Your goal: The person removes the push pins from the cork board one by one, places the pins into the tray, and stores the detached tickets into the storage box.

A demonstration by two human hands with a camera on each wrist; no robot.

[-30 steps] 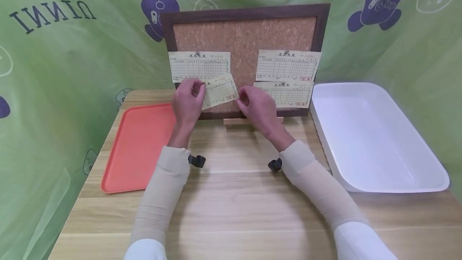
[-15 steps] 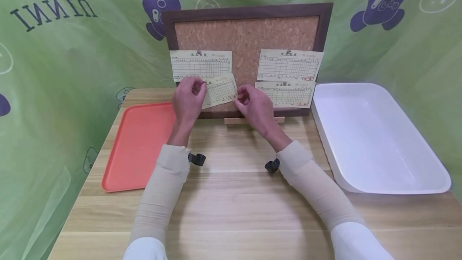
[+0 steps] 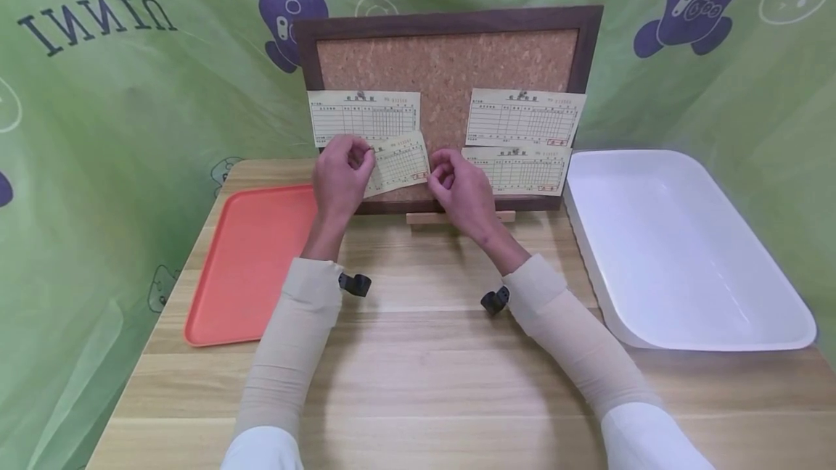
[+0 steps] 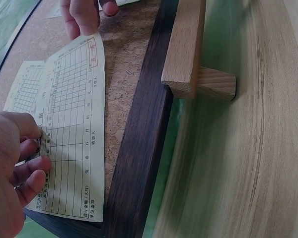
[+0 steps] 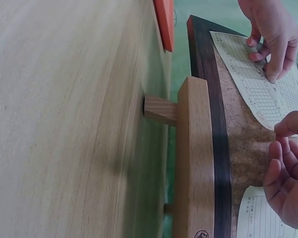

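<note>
A framed cork board stands upright at the back of the table. Low on its left half lies a slightly tilted, printed receipt slip, overlapping the lower edge of another slip. My left hand has its fingertips together at the slip's top edge, pinching a small dark pushpin mostly hidden by the fingers. At the slip's lower right corner, the right hand pinches the paper between thumb and index finger; the right wrist view shows this corner bending slightly.
Two more slips, an upper one and a lower one, are pinned on the board's right side. A wooden stand ledge supports the frame. A red tray lies left; a deep white tub sits right.
Both hands stay almost where they were at the slip. Its right edge has lifted slightly and tilts a little less than a second ago; the head view has shifted slightly.
</note>
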